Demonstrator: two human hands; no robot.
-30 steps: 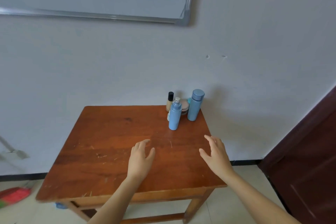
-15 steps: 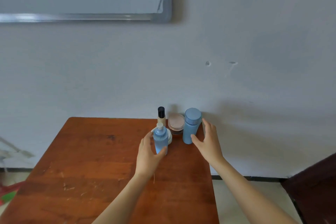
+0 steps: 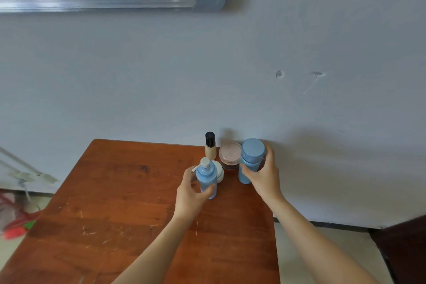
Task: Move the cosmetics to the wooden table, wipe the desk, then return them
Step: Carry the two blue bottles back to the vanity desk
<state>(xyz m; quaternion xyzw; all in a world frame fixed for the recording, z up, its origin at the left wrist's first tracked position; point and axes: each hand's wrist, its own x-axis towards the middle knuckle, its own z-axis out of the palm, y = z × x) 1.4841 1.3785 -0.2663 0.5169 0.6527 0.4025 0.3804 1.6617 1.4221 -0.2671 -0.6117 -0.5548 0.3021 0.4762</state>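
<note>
Head: left grip wraps pump bottle; right grip wraps capped bottle.

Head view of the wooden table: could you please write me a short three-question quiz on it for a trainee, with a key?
1. True or false: the left hand grips the blue pump bottle.
2. Which hand holds the tall blue capped bottle? A: the left. B: the right hand. C: neither.
3. Fill in: both bottles are near the far ___ corner of the wooden table.
Key: 1 true; 2 B; 3 right.
</note>
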